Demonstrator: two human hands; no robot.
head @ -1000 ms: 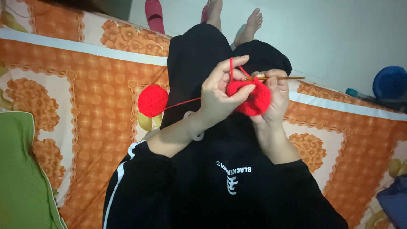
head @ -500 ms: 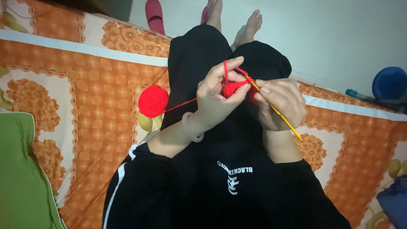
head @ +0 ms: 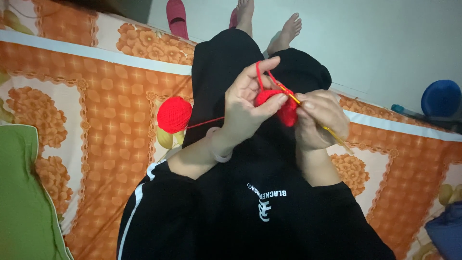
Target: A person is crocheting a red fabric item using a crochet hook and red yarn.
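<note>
My left hand (head: 250, 103) pinches a small red crochet piece (head: 281, 103) between thumb and fingers, with a strand of red yarn looped over the raised index finger. My right hand (head: 320, 118) grips a thin yellow crochet hook (head: 332, 132); its tip is in the red piece and its handle slants down to the right. A taut red strand runs left from my left hand to a red yarn ball (head: 174, 114) lying on the orange patterned bedsheet (head: 101, 110) beside my black-trousered legs.
A green cushion (head: 19, 202) lies at the lower left. A blue round object (head: 440, 98) sits at the right on the pale floor. A pink slipper (head: 177, 17) rests near my bare feet (head: 284, 29). A dark blue cloth (head: 445, 231) is at the lower right corner.
The hook swung from pointing right to slanting down-right. The red piece was flat and wide one second ago; now it is bunched between the fingers. The yarn ball stayed put.
</note>
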